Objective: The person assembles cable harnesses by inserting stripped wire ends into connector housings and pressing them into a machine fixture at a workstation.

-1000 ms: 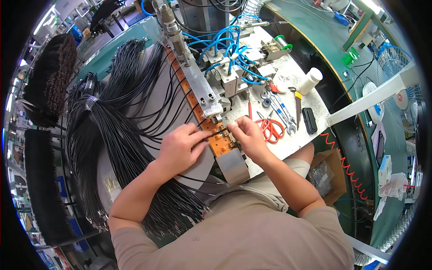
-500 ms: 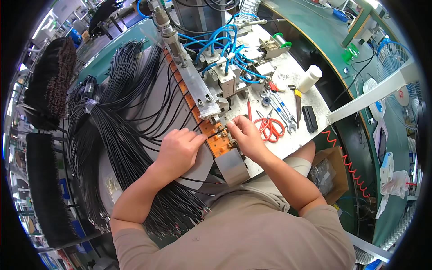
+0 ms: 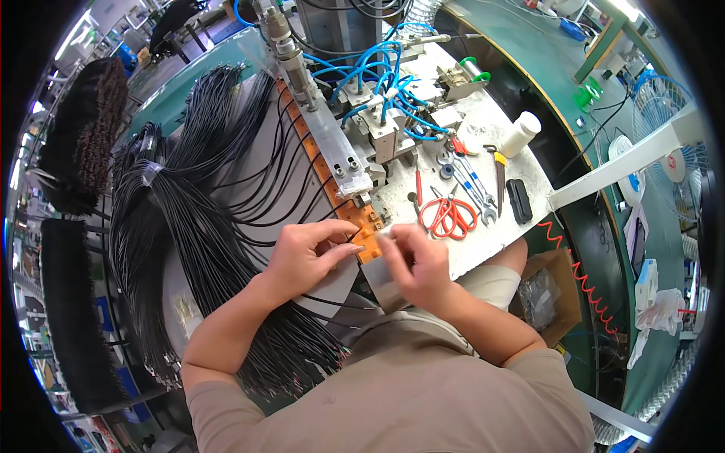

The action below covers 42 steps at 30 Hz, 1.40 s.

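My left hand (image 3: 306,253) is at the left edge of the orange fixture rail (image 3: 368,240), thumb and forefinger curled around the end of a black cable (image 3: 355,235). On the rail's other side, my right hand (image 3: 419,264) is closed with thumb and fingertips together, slightly blurred; what it pinches, if anything, is too small to make out. Small brass-coloured clamps sit on the rail between my hands. More black cables run from a large tied bundle (image 3: 204,226) on the left to the rail. A metal press bar (image 3: 332,147) stands over the rail's farther part.
Blue air tubes (image 3: 385,72) crowd the machine behind. On the white worktop lie red-handled scissors (image 3: 449,219), wrenches (image 3: 472,181), a yellow-handled tool (image 3: 500,157), a black case (image 3: 519,201) and a white bottle (image 3: 521,134). A cardboard box (image 3: 555,291) stands low on the right.
My right hand has drawn back toward me, off the rail's clamps. My left hand has shifted slightly, its thumb and forefinger now showing at the rail's edge.
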Each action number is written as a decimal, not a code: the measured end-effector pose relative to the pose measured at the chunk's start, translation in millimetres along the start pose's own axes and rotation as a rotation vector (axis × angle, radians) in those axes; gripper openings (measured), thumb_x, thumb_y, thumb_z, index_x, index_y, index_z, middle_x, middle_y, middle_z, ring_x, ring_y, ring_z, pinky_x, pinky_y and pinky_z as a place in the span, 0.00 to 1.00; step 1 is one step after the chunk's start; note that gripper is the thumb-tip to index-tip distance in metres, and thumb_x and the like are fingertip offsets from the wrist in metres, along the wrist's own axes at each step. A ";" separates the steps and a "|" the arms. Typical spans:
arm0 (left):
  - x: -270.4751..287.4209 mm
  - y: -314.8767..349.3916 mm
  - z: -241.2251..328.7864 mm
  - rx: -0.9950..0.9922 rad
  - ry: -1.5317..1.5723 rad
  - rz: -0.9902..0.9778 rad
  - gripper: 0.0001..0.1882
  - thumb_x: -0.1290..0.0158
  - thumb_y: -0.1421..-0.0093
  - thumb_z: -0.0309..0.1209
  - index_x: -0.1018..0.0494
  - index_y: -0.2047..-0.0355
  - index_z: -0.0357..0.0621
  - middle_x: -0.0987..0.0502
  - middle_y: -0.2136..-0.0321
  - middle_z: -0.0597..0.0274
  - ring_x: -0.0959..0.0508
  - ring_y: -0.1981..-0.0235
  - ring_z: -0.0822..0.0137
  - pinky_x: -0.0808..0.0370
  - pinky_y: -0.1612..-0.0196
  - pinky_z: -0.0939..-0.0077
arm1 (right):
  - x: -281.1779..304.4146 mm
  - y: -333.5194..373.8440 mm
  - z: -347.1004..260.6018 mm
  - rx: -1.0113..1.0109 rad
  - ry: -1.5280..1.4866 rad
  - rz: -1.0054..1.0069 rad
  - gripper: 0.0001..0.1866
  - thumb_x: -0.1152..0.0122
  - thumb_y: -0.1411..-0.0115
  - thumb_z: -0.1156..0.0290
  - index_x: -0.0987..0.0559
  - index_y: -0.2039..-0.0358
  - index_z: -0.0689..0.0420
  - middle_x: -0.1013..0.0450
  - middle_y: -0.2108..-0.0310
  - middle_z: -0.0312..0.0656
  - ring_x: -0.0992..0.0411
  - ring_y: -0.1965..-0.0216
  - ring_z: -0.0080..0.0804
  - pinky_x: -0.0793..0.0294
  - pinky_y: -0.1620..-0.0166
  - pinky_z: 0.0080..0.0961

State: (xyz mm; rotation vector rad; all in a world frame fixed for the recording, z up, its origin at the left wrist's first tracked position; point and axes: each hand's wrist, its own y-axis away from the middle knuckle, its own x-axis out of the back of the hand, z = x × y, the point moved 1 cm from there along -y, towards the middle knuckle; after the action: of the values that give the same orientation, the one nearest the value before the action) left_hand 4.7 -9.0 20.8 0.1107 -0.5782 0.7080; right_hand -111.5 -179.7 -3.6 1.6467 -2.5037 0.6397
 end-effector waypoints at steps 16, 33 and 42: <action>-1.7 -3.1 1.6 -0.032 0.035 0.052 0.08 0.38 0.43 0.24 0.19 0.62 0.37 0.18 0.74 0.61 0.23 0.78 0.78 0.26 0.73 0.82 | -8.2 -10.8 5.0 0.120 0.080 -0.104 0.06 0.37 0.39 0.75 0.21 0.61 0.58 0.27 0.87 0.30 0.32 0.86 0.21 0.37 0.64 0.22; -1.2 -3.7 -9.2 0.059 0.141 -0.036 0.09 0.40 0.40 0.26 0.19 0.60 0.36 0.18 0.68 0.58 0.22 0.70 0.78 0.25 0.66 0.82 | -3.5 -14.5 7.5 -0.015 0.029 -0.181 0.07 0.40 0.36 0.71 0.22 0.61 0.60 0.25 0.85 0.34 0.29 0.84 0.21 0.34 0.65 0.22; -2.7 -3.5 -12.1 0.174 0.318 -0.027 0.09 0.39 0.40 0.26 0.20 0.60 0.36 0.19 0.67 0.62 0.22 0.70 0.79 0.25 0.65 0.83 | -4.6 -14.8 7.8 0.067 0.059 -0.169 0.07 0.39 0.37 0.71 0.22 0.60 0.60 0.25 0.84 0.35 0.29 0.84 0.20 0.34 0.67 0.21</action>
State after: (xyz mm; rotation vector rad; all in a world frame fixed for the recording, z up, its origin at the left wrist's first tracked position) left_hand 10.9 -9.7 9.5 0.1636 -0.2107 0.7315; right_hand -95.1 -183.7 -7.6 1.8099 -2.2959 0.7486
